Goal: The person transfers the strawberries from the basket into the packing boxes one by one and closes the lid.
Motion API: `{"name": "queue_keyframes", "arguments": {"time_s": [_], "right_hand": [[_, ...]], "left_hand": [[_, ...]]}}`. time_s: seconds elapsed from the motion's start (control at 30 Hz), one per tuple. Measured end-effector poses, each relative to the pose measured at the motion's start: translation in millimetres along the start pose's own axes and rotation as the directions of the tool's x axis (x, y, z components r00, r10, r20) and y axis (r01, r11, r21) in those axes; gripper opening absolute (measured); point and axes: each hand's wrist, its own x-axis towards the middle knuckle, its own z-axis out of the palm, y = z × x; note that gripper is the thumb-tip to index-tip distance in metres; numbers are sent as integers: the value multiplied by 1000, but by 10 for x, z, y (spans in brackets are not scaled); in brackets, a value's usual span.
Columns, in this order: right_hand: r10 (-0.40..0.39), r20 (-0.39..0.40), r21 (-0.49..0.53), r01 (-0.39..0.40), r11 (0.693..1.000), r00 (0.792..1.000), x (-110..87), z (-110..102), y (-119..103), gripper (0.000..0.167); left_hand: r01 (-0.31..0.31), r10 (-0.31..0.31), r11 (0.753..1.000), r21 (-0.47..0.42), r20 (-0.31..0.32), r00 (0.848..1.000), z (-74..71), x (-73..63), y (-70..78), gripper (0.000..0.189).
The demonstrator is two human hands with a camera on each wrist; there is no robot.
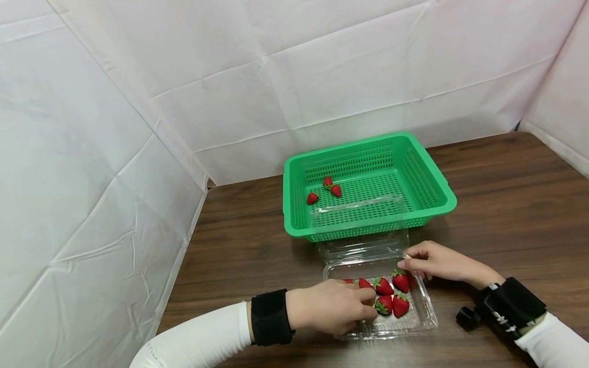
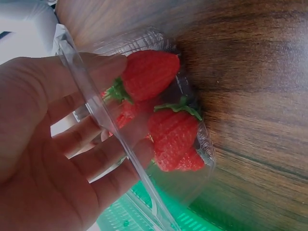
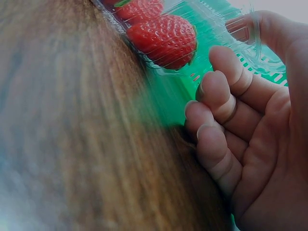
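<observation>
Red strawberries (image 1: 401, 305), green-leaved, clustered inside clear plastic clamshell (image 1: 417, 313), lid (image 1: 363, 250) open

The head view is looking forward and down from above, farthest off, taking in the left hand (image 1: 335, 306), right hand (image 1: 442, 263), clear container (image 1: 363, 268) and green basket (image 1: 288, 194). Each wrist view is facing its own hand close up: the left is showing the container turned sideways, the right is sighting along the table (image 1: 239, 240) toward the basket. I am finding container and basket common to all three.
</observation>
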Motion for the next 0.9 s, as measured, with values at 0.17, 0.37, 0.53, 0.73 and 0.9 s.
{"name": "queue_keyframes", "arguments": {"time_s": [0.17, 0.37, 0.53, 0.73, 0.9], "right_hand": [[-38, -1, -20, 38, 999, 999, -2, -7, 12, 34], [-35, -1, -19, 35, 999, 999, -3, -3, 12, 35], [-37, 3, -11, 37, 999, 999, 3, 4, 18, 35], [-36, 4, 2, 36, 999, 999, 3, 0, 5, 34], [-37, 0, -5, 37, 999, 999, 0, -2, 11, 34]], "left_hand": [[-2, 2, 1000, 17, -18, 1000, 10, 11, -5, 20], [-8, 8, 1000, 16, -7, 1000, -14, 4, -16, 16], [1, 0, 1000, 25, -42, 999, -175, -48, -83, 17], [70, -53, 995, 65, -240, 969, -600, -202, -271, 20], [151, -134, 988, 18, -359, 924, -988, -385, -476, 25]]}}
